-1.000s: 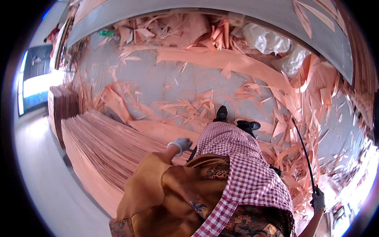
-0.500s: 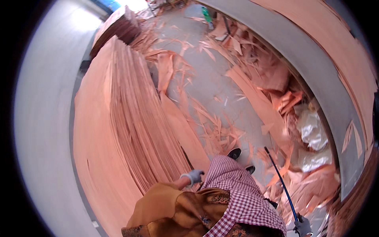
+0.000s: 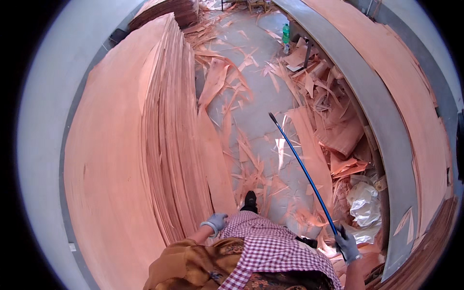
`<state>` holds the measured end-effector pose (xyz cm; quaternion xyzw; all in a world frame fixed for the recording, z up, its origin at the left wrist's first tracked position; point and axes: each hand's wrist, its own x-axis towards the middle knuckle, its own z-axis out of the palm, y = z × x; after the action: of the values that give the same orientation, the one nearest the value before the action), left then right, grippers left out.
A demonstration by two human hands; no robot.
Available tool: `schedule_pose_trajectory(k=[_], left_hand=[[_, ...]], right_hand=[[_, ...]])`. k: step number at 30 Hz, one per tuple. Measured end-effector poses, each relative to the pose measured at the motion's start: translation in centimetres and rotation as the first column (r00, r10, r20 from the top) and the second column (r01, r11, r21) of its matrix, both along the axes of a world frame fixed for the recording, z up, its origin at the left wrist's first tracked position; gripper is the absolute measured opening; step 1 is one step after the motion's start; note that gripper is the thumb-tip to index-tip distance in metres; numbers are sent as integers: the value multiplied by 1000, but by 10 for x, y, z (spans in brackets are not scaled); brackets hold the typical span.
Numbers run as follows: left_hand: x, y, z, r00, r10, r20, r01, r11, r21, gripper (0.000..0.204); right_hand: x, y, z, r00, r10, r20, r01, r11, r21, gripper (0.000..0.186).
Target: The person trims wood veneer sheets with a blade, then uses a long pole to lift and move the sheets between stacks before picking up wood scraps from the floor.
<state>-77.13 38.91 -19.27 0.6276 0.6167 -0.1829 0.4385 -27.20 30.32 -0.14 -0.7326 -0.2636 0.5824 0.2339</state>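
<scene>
My right hand, in a grey glove, is closed around the lower end of a long thin blue rod with a black tip. The rod slants up and to the left, its tip over the floor. My left hand, also gloved, hangs loosely beside the checked apron and holds nothing that I can see. Close to its left stands a tall stack of reddish wood veneer sheets. One black shoe shows ahead of the apron.
Torn veneer strips litter the grey floor. To the right runs a long grey bench bearing a veneer sheet, with scraps and clear plastic below its edge. A green bottle stands farther off. Another veneer stack is at the far left.
My right hand has risen, and the rod's tip has swung up and to the left over the floor. My left hand has shifted slightly left. The view has tilted up, and one foot has stepped forward.
</scene>
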Motion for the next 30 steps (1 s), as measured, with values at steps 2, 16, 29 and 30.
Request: schedule_pose_trajectory(k=[2,16,29,30], left_hand=[[-12,34,28,999,-19,26,16,993,114,38],[-52,190,73,969,103,223,-189,893,408,31],[-72,438,98,961,90,261,-191,898,397,32],[-75,457,110,945,130,299,-253,872,419,31]], right_hand=[[-22,42,-2,995,-15,-100,18,999,38,41],[-123,325,-33,912,252,-324,-241,968,75,53],[-158,626,-57,925,284,-251,-284,958,39,44],[-160,647,-59,917,319,-240,-327,945,8,41]])
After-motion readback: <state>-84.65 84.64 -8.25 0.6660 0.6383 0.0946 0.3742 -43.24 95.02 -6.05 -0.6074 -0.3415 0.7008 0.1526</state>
